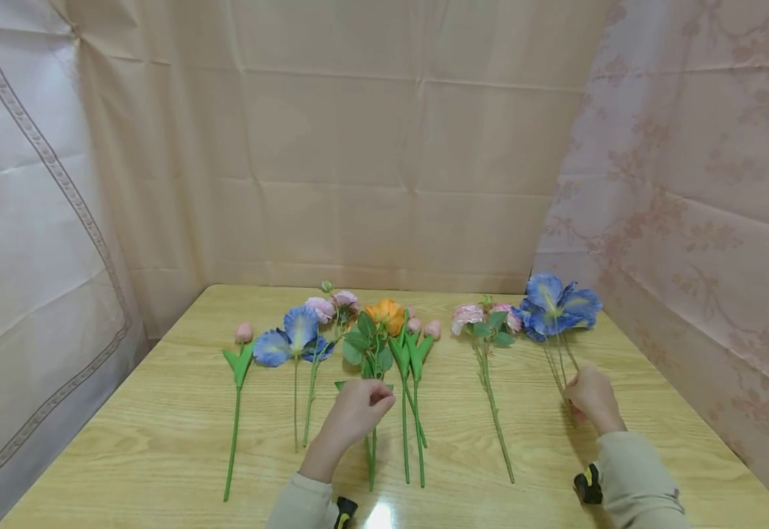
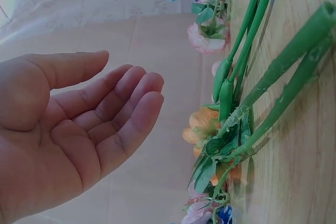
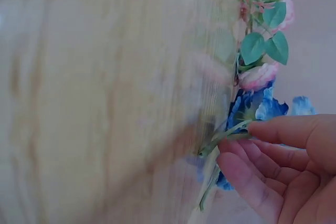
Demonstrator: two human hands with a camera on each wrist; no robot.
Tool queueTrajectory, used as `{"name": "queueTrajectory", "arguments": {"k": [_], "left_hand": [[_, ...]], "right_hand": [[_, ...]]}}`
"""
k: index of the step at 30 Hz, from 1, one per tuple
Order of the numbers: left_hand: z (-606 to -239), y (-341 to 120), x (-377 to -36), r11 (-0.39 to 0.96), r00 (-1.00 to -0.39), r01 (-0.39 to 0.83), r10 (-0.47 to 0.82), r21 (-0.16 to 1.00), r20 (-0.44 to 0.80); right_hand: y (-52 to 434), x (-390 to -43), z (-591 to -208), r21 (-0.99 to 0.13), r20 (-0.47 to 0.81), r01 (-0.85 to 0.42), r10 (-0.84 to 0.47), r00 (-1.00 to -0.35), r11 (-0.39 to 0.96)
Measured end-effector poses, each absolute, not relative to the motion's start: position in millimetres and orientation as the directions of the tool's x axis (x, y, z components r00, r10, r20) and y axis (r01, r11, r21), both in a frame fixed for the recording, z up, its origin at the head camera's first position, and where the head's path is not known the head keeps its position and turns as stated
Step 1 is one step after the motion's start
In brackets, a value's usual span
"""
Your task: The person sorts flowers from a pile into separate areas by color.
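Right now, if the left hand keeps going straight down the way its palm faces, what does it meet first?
Probably the orange flower's stem: the left hand hangs open directly above it, holding nothing. How high above the table is unclear.

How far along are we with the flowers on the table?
Done so far, it seems: the stems lie side by side on the table, from the pink bud on the left across to the pink roses. In hand: the right hand pinches the blue flower by its stem end. The left hand, open and empty, hovers over the orange flower stem. No flower is bunched yet.
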State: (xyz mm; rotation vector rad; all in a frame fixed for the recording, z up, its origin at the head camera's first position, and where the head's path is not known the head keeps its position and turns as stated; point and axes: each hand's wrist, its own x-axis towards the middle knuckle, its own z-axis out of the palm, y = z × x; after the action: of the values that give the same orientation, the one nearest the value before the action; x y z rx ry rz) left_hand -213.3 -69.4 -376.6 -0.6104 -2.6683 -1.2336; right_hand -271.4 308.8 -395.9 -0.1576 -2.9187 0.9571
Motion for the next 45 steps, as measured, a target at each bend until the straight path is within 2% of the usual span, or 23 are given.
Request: {"name": "queueTrajectory", "arguments": {"k": [9, 16, 21, 30, 38, 45], "left_hand": [[-377, -71, -213, 0.585, -0.909, 0.413, 0.303, 0.698, 0.285], [-381, -71, -214, 0.579, -0.907, 0.417, 0.313, 0.701, 0.281], [-383, -70, -214, 0.574, -0.906, 0.419, 0.316, 0.704, 0.281], [-380, -70, -212, 0.579, -0.910, 0.408, 0.316, 0.706, 0.267], [-380, -75, -212, 0.599, -0.927, 0.371, 0.289, 0.709, 0.241], [-382, -78, -215, 0.611, -0.934, 0.355, 0.262, 0.708, 0.242]], "right_hand": [[309, -270, -397, -0.606, 0.037, 0.080, 0.128, -0.991, 0.792], [313, -269, -400, -0.547, 0.075, 0.032, 0.087, -0.993, 0.836], [316, -269, -403, -0.517, 0.043, 0.038, 0.070, -0.997, 0.855], [318, -269, -403, -0.568, -0.011, 0.077, 0.086, -0.996, 0.819], [308, -267, -392, -0.461, -0.090, 0.140, 0.111, -0.990, 0.876], [289, -267, -376, -0.428, -0.088, 0.074, 0.039, -0.995, 0.901]]}}
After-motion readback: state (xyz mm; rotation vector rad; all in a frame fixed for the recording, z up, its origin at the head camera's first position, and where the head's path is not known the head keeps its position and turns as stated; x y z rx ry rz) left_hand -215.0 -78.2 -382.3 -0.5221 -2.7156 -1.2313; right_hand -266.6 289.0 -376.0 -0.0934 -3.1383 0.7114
